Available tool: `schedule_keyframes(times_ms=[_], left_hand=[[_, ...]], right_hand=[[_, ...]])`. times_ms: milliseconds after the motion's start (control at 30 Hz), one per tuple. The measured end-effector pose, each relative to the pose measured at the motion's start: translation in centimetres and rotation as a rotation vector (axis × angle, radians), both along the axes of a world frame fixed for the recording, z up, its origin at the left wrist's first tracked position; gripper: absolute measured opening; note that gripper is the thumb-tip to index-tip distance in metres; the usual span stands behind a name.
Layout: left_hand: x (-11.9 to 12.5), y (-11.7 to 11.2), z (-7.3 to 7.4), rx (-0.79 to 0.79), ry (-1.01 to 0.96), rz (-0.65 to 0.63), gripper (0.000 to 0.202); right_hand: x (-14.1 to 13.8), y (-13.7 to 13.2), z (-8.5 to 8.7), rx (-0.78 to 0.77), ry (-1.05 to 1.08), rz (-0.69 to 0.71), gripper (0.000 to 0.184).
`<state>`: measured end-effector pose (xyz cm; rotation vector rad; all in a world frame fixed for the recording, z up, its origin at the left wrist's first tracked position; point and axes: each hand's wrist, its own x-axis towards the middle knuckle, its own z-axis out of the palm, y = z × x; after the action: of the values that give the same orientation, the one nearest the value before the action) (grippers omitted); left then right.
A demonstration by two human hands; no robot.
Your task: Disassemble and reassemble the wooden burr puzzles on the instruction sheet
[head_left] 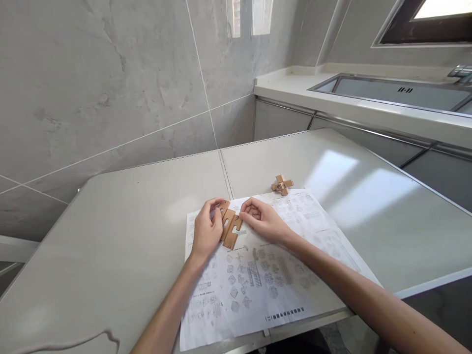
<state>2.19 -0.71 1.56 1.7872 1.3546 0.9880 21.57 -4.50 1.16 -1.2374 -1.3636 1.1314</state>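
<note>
Three flat wooden puzzle pieces [229, 230] with cut-out notches lie side by side, slightly stepped, over the upper left of a printed instruction sheet [254, 314]. My left hand [208, 228] is curled round their left side, with the thumb and fingers on the leftmost piece. From the right, my right hand [263, 220] pinches at the upper corner of the rightmost piece, which bears a dark round mark. Its other fingers are folded in. Just beyond the sheet's far edge stands an assembled wooden cross-shaped burr puzzle [282, 185], with a dark mark on its front.
The white table [147, 216] has a seam [225, 172] running away from me. A grey tiled wall [110, 73] rises behind it. To the right is a counter [287, 88] with a sink [391, 91]. A cord-like grey strip [73, 344] shows at the lower left.
</note>
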Motion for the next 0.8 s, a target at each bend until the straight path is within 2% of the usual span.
schedule_keyframes(times_ms=[100, 167, 300, 533, 633, 800], left_hand=[[-0.7, 0.6, -0.3, 0.115, 0.139, 0.096, 0.020], [-1.2, 1.0, -0.6, 0.177, 0.244, 0.144, 0.014], [-1.7, 1.2, -1.3, 0.235, 0.391, 0.174, 0.014], [-1.6, 0.9, -1.6, 0.371, 0.532, 0.158, 0.025], [-1.6, 1.0, -1.6, 0.380, 0.563, 0.152, 0.026], [-1.6, 1.1, -1.8, 0.387, 0.591, 0.140, 0.029]], right_hand=[[-0.1, -0.1, -0.5, 0.169, -0.226, 0.005, 0.005], [-0.2, -0.2, -0.8, 0.265, -0.326, 0.038, 0.012], [-0.2, -0.3, -1.2, 0.351, -0.466, 0.094, 0.043], [-0.3, -0.2, -1.4, 0.364, -0.570, 0.119, 0.086], [-0.4, -0.2, -1.5, 0.379, -0.614, 0.114, 0.091], [-0.5, -0.3, -1.5, 0.387, -0.625, 0.109, 0.086]])
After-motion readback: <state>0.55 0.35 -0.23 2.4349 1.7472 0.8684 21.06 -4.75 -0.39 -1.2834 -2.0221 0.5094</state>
